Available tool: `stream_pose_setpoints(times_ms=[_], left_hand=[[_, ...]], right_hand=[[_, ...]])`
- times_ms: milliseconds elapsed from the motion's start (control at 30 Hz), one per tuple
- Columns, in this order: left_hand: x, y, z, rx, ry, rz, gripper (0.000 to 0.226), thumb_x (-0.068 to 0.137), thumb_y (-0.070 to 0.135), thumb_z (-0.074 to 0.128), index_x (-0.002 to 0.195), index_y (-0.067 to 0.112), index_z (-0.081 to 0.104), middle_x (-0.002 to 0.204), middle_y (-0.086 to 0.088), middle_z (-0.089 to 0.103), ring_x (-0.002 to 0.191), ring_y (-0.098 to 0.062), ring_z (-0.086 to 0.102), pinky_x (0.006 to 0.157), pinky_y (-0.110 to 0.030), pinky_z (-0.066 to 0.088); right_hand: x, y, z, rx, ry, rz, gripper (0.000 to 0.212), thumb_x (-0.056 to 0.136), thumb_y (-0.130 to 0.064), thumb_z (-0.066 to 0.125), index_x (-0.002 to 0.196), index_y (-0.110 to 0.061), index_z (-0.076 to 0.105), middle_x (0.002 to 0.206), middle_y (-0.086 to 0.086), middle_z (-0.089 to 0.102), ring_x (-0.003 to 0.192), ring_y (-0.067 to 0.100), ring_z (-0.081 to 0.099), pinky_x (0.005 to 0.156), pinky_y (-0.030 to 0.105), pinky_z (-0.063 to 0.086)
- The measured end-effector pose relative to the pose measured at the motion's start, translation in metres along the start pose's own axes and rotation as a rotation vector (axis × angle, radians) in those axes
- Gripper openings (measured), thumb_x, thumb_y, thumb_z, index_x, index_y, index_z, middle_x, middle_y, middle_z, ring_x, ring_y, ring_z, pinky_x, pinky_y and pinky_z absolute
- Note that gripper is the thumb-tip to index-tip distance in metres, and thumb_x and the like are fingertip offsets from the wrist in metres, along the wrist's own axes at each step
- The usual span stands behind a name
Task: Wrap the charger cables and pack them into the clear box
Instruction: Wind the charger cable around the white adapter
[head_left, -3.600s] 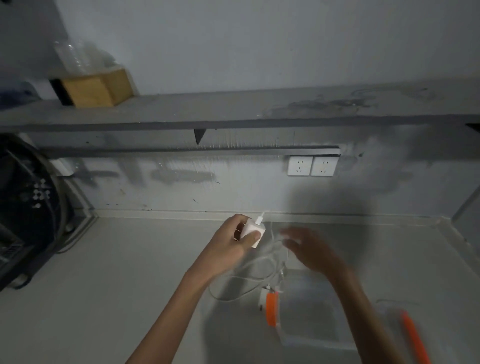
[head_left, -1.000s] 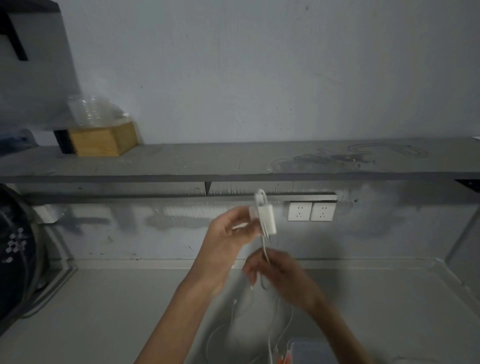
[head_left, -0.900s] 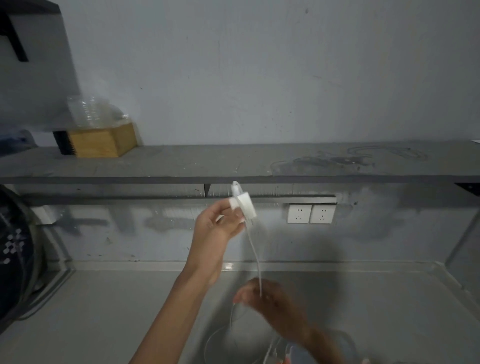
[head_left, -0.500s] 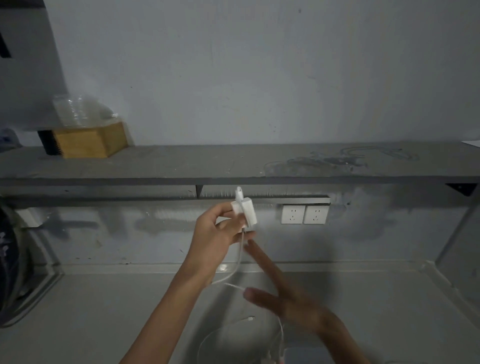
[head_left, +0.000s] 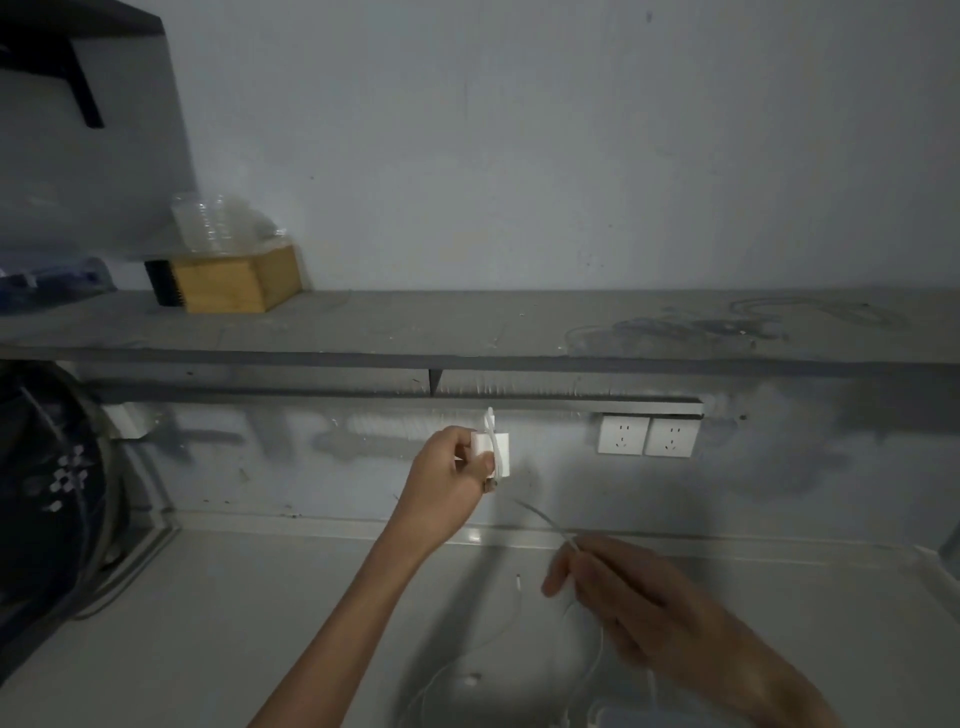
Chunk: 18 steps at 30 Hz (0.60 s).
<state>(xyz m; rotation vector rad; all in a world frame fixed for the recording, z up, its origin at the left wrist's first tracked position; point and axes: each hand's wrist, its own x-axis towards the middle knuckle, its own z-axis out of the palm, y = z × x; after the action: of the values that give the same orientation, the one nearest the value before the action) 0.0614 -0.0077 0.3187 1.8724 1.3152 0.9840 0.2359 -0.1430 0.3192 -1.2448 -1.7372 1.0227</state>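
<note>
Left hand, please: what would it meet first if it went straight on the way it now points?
Probably the wall under the shelf, left of the sockets; the left hand, gripping the charger, points up and forward at it. Depth is unclear.

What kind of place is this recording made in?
Probably a bare indoor workroom or utility corner: a grey counter against a stained painted wall, a long shelf carrying a wooden box, and a pair of sockets below it.
</note>
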Motion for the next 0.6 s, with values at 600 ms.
stream_pose_setpoints(times_ms=[600], left_hand=[[-0.068,0.064,-0.022,-0.292,-0.330,0.156,0.020,0.097,0.007,0.052,0.108,0.012,0.067,0.093,-0.003,0.067,0.075,-0.024,0.070,0.072,-0.032,0.058]], right_hand=[[0.072,0.036,-0.023,0.041,0.129,-0.212,0.025,0.093,-0.026,0.055,0.077,-0.021,0.073,0.068,0.002,0.065,0.068,0.010,0.058,0.066,0.025,0.047]])
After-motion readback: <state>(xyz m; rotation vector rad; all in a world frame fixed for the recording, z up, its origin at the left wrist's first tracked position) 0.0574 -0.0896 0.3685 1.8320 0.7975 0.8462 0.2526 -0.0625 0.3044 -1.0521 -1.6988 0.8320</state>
